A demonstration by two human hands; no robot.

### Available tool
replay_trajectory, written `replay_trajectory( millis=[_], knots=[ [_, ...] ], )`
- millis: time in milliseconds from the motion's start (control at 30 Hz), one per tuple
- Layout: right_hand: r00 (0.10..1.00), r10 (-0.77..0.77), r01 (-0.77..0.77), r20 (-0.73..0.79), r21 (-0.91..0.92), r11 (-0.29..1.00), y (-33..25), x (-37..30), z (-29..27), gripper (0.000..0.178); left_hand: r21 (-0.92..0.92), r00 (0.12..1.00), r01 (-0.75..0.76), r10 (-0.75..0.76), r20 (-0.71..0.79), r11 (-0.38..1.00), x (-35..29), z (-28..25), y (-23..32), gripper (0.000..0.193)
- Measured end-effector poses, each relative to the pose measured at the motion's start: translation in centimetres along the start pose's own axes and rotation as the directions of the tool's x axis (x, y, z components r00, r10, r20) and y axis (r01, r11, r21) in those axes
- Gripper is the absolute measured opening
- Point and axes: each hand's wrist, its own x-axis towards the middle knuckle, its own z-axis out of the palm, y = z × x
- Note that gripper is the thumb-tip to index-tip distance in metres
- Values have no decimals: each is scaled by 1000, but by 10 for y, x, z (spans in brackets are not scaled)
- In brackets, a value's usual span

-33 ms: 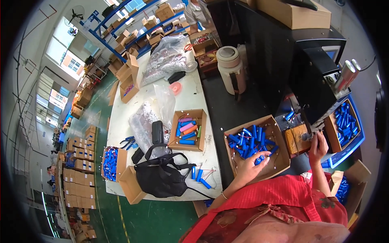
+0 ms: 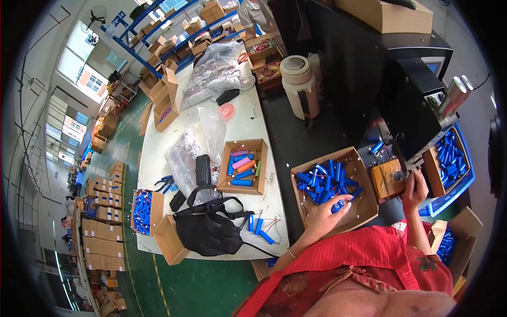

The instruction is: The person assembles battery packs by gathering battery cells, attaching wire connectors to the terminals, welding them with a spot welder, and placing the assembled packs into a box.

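As before, the left hand grips blue cells over the near side of the carton; the right hand stays by the black machine, its grip unclear.

A black bench bears an open carton and flask.

The left forearm slants up and rightward, the left hand curled in a loose grip. The right forearm stands steeper, leaning slightly left; the right hand (placed a little higher) points its bent fingers upward.
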Motion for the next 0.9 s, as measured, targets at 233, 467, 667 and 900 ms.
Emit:
replay_trajectory(
  millis=[233, 467, 667, 900],
  knots=[
    [997, 50, -51, 51, 7, 999, -1, -1, 2, 9, 43, 1000, -27, 27, 0, 999, 1, -3, 9, 23],
    [999, 39, -40, 30, 20, 999, 0, -4, 2, 12, 10, 1000, -17, 17, 10, 1000, -1, -3, 5, 24],
    [998, 50, -51, 30, 17, 999, 4, -9, -3, 13, 13, 1000, -8, 8, 4, 1000, -5, 0, 3, 24],
    [997, 50, -50, 62, -4, 999, 7, -6, 4, 15, 24, 1000, 10, -10, 0, 1000, 2, -4, -1, 24]
  ],
)
